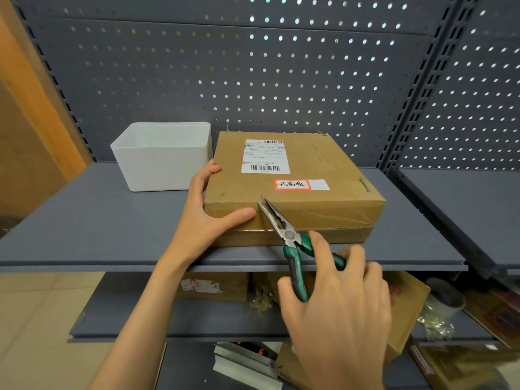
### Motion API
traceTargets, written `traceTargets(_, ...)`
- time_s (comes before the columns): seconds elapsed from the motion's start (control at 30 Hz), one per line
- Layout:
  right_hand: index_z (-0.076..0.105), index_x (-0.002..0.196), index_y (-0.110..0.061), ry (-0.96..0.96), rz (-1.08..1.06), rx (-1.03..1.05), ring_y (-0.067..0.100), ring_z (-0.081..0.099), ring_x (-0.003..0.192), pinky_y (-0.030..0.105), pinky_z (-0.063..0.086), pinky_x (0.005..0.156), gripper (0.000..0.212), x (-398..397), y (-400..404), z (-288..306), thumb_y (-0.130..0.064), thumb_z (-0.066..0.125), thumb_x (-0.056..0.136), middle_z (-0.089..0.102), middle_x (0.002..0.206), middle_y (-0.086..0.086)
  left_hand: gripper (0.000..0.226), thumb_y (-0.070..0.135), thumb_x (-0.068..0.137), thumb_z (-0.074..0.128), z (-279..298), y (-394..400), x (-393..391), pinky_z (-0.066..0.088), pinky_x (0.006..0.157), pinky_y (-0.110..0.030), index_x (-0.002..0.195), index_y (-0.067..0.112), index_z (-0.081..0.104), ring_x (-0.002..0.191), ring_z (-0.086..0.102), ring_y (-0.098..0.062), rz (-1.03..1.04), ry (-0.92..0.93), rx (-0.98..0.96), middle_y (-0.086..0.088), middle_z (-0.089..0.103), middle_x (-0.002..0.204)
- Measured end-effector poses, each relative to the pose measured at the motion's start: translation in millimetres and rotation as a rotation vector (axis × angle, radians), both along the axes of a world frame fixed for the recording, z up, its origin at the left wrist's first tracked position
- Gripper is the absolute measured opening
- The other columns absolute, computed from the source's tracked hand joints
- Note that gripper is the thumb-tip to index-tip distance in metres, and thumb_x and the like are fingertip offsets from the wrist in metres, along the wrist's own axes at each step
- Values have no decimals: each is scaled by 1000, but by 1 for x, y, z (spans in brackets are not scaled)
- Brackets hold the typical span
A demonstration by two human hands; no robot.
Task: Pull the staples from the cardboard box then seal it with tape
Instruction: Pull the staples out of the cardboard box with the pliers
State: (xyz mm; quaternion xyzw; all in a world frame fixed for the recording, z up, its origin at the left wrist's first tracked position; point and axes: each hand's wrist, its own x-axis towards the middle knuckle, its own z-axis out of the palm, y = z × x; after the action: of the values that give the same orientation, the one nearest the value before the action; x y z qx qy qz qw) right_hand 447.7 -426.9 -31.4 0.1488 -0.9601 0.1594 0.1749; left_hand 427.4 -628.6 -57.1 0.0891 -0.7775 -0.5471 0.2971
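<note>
While the left hand (209, 213) steadies the cardboard box (292, 190) by its near-left corner, fingers laid straight along the side and the thumb pressed flat on the front face, the right hand (334, 302) grips the green handles of the needle-nose pliers (284, 235), whose slightly parted tips meet the box's front top edge. The box lies flat on the shelf (112, 220), near its front edge and just beside a white bin (163, 159) standing toward the back. The step in hand appears to be staple pulling: bent staples (364, 184) show at the box's right edge and far corners, and the tips seem set on another at the front edge, though that staple is too small to make out. Next, by judgement, the tips must close squarely on the wire and draw it straight out while the left hand resists the pull; a skewed tug could tear the board or the clear film over the front face. No tape roll is in view; the lower shelf's clutter is blurred, and the bin's interior is partly hidden.
</note>
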Motion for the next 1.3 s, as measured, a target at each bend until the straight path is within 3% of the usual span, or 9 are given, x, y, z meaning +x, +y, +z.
traceTargets(0.2,71,106,-15,5,5,-26,30,50,60,34,43,55,63,2,3,-7,-39,81,49,55,76,14,93,53,52,76,0,-1,0,40,105,-32,134,38,34,129,38,-5,-2,0,0,16,27,148)
traceTargets(0.37,71,106,-15,10,5,-39,30,50,60,34,44,54,64,1,3,-10,-40,82,47,55,76,13,94,53,52,76,0,-1,0,41,101,-23,134,38,33,128,38,-2,0,4,-3,18,28,147)
traceTargets(0.47,71,105,-16,8,9,-51,30,52,60,35,45,53,65,0,2,-11,-38,83,46,55,76,14,93,52,52,76,0,-1,-1,41,102,-25,134,38,34,129,38,-4,-3,10,0,17,28,147)
traceTargets(0.63,71,107,-18,5,16,-57,30,54,58,34,47,50,73,-2,1,-12,-39,88,39,55,74,15,94,52,51,77,-1,-2,-1,42,93,-9,134,38,34,127,40,-1,-9,22,9,18,29,147)
traceTargets(0.77,71,107,-18,2,21,-64,30,54,58,34,47,48,75,-1,-1,-12,-38,89,36,56,74,15,94,52,51,77,-2,-2,-1,43,94,-13,133,39,34,127,40,-2,-13,22,10,18,29,146)
traceTargets(0.93,71,108,-20,14,35,-113,25,52,56,29,43,43,70,0,0,-13,-33,86,41,53,72,10,93,52,51,77,-2,-2,0,44,95,-16,132,41,34,126,41,-2,-15,20,15,18,29,146)
traceTargets(1.1,71,107,-22,50,38,-162,24,52,56,26,40,42,63,2,0,-14,-31,83,46,53,73,6,92,52,51,78,-2,-2,0,41,88,-4,132,40,36,126,40,1,-11,32,18,20,30,146)
traceTargets(1.3,71,103,-24,81,32,-244,22,53,57,22,33,43,53,-1,1,-14,-31,79,51,52,72,2,92,51,51,78,-2,-2,-1,41,86,-3,132,38,36,125,40,2,-16,34,22,20,29,146)
